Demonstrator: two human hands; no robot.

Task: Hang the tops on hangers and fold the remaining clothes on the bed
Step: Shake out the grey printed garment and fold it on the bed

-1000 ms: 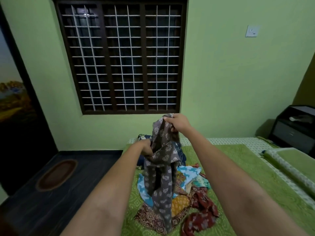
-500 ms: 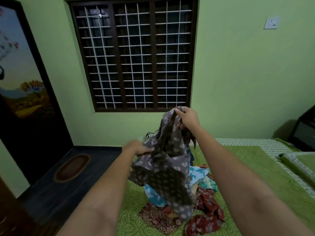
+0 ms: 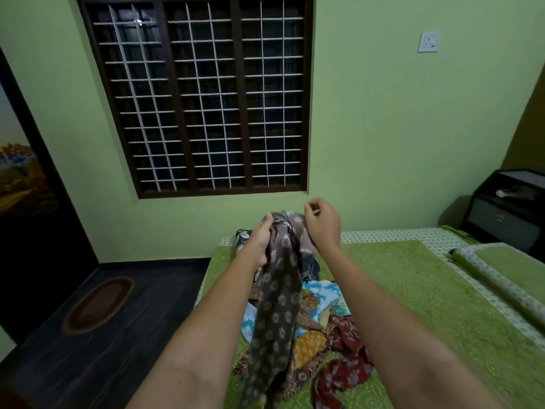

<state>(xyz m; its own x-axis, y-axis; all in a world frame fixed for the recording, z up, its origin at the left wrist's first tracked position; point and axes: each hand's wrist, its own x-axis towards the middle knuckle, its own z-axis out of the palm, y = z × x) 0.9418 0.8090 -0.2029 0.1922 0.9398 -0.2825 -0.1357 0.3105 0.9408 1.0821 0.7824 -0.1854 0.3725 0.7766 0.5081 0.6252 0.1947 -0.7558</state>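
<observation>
A grey-brown printed garment (image 3: 277,314) hangs in a long bunched strip over the bed. My left hand (image 3: 262,236) grips it near its top. Just to the right, my right hand (image 3: 323,222) hovers beside the garment's top with fingers loosely curled and no cloth visible between them. Beneath the garment a pile of clothes (image 3: 318,323) lies on the green quilted bed (image 3: 418,305), with blue-and-white, yellow and dark red printed pieces. The garment's lower end runs out of view at the bottom edge. No hangers are in sight.
A green pillow (image 3: 501,276) lies at the bed's right side, with a black bedside cabinet (image 3: 507,211) behind it. Left of the bed is dark floor with an oval mat (image 3: 97,302). A barred window (image 3: 203,95) fills the wall ahead.
My left hand moved up from the garment's side to its top. My right hand let go of the top edge and lifted slightly. The garment now hangs narrower and straighter.
</observation>
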